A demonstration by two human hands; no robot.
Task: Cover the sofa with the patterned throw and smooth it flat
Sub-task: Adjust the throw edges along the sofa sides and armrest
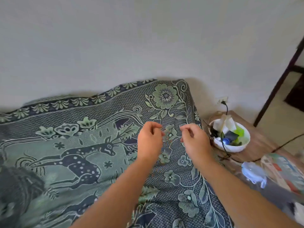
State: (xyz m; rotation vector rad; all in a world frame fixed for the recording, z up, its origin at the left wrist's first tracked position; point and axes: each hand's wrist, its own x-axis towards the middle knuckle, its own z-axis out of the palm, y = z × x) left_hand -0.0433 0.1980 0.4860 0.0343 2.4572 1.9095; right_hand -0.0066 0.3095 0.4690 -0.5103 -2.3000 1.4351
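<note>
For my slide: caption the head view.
Left hand and right hand hover, fingers loosely curled, over the spread patterned throw.

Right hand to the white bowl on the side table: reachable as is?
Probably yes. The right hand hovers over the throw beside the white bowl, nothing between them; a black cable drapes into the bowl.

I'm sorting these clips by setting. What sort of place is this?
Most likely a home living room: a patterned throw spread over seating against a plain wall, beside a wooden side table holding a white bowl of odds and ends.
</note>
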